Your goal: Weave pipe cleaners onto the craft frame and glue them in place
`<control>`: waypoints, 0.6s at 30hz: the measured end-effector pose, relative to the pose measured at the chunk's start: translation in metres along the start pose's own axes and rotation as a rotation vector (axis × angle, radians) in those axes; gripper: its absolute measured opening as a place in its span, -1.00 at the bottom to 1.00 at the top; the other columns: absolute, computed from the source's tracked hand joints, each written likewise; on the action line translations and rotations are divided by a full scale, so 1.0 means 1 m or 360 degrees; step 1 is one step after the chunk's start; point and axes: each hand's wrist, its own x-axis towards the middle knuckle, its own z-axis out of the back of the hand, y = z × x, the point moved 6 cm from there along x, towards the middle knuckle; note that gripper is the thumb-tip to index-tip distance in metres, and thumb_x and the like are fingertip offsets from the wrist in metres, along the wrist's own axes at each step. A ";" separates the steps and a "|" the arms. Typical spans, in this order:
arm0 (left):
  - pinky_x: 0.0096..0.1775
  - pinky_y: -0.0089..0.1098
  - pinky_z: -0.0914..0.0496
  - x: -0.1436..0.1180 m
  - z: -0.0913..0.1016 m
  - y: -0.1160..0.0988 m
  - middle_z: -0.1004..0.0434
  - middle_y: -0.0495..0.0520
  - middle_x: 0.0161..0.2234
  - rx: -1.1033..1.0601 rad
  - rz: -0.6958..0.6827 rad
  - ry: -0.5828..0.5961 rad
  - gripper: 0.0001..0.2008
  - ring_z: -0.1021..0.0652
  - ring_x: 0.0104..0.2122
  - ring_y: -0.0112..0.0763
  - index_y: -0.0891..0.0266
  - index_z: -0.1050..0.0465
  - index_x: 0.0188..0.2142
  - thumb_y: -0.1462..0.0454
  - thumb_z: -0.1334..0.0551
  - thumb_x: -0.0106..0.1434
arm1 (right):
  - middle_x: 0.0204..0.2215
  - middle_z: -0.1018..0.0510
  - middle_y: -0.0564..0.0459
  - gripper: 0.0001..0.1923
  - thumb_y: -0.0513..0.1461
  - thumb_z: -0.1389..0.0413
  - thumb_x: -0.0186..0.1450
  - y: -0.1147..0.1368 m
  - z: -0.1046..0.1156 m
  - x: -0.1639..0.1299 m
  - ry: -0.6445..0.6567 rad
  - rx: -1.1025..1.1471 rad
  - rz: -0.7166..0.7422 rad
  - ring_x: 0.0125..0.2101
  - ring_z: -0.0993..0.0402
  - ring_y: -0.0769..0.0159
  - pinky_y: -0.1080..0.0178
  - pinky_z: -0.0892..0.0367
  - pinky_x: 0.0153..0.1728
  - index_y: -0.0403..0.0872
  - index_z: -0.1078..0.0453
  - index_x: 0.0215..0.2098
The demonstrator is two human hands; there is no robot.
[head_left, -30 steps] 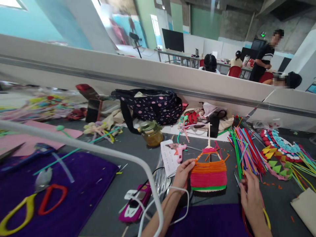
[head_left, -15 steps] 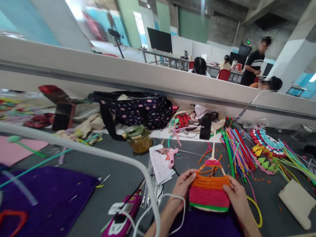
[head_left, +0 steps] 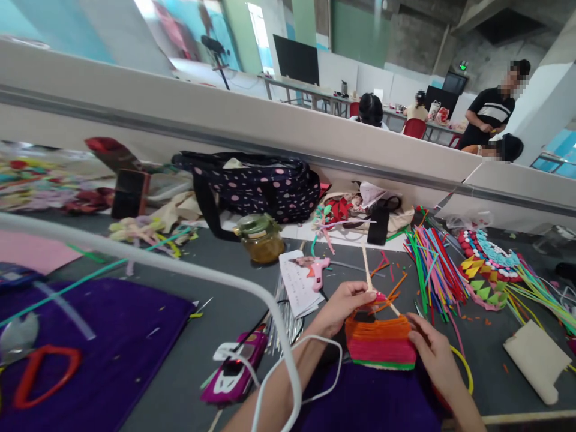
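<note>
Both hands grasp the woven craft piece (head_left: 380,341) (orange, pink, green bands): left hand (head_left: 344,305) pinching its top-left corner, right hand (head_left: 432,354) gripping its right edge, just right of the pink glue gun (head_left: 316,269) on the bench (head_left: 234,312).

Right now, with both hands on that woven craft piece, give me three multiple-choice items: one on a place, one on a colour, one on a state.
1. Where does the pink glue gun lie?
A. on the printed paper sheet
B. inside the polka-dot bag
C. on the purple felt

2. Which colour is the bottom band of the woven craft piece?
A. blue
B. green
C. white

3. How is the woven craft piece held?
A. lying untouched
B. by one hand
C. by both hands

Answers: 1 A, the gun rests on the sheet. 2 B, a green strip edges the bottom. 3 C, the left hand pinches its top and the right hand grips its right edge.
</note>
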 end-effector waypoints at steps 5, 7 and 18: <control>-0.38 -0.41 -0.40 -0.001 0.007 -0.002 -0.56 0.11 -0.49 -0.0026 -0.0082 -0.0108 -0.78 -0.55 -0.49 -0.35 0.32 -0.54 -0.47 0.18 -0.40 -0.03 | -0.26 -0.53 -0.08 -0.71 -0.13 -0.02 0.28 -0.074 0.038 -0.058 -0.0284 -0.1144 0.0189 -0.26 -0.50 0.15 0.17 -0.44 -0.24 -0.02 -0.41 -0.08; -0.37 -0.41 -0.39 -0.001 0.007 -0.005 -0.56 0.10 -0.50 -0.0028 -0.0109 -0.0112 -0.79 -0.54 -0.49 -0.37 0.31 -0.54 -0.48 0.19 -0.40 -0.03 | -0.20 -0.52 -0.07 -0.62 -0.18 -0.05 0.24 -0.098 0.041 -0.075 -0.0190 -0.1227 0.0268 -0.22 -0.50 0.14 0.19 -0.45 -0.25 -0.01 -0.34 0.03; -0.39 -0.41 -0.38 -0.010 0.001 -0.023 -0.54 0.10 -0.51 0.0014 -0.0182 -0.0085 -0.81 -0.52 -0.50 -0.37 0.31 -0.54 -0.48 0.20 -0.39 -0.02 | -0.16 -0.53 0.00 -0.49 -0.23 -0.05 0.16 -0.109 0.061 -0.080 -0.0182 -0.0424 0.0018 -0.24 -0.53 0.23 0.28 -0.46 -0.27 0.02 -0.28 0.10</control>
